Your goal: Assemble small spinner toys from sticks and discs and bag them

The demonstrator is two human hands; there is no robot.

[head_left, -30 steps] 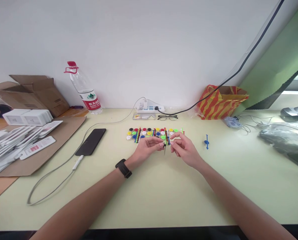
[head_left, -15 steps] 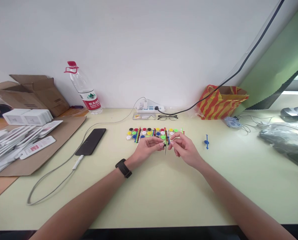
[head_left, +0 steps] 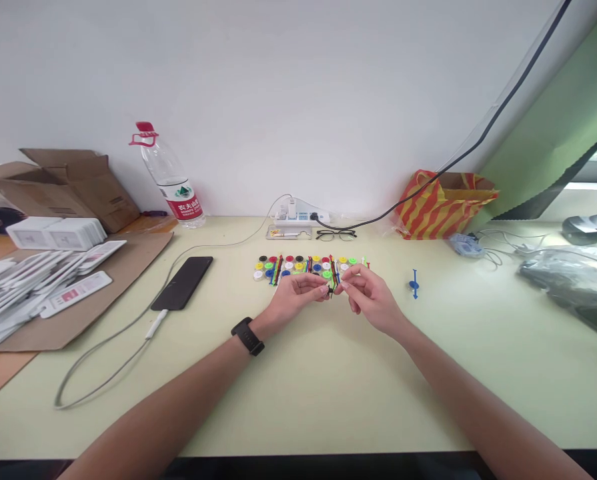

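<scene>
A small black plastic piece [head_left: 330,290] with a thin stem is between my two hands, above the near edge of the coloured parts. My left hand [head_left: 301,291] is closed, its thumb and index finger pinching the piece from the left. From the right, my right hand [head_left: 371,295] closes thumb and index finger at the piece's other side; the fingers partly hide it. Just behind lie several small round discs [head_left: 289,259] in mixed colours, with bundles of thin coloured rods [head_left: 277,268] among them. Off to the right rests a blue rod through a blue disc [head_left: 414,285].
A black phone [head_left: 183,283] on a charging cable lies at left, near a water bottle [head_left: 181,193] and a cardboard sheet [head_left: 143,257] with white tags. Glasses [head_left: 335,235], a clear case [head_left: 288,233] and a power strip [head_left: 303,213] sit behind. A striped bag [head_left: 443,207] stands back right.
The thin dark stem that pointed down between my hands has turned and now barely shows below my fingers. Both hands stay in nearly the same place.
</scene>
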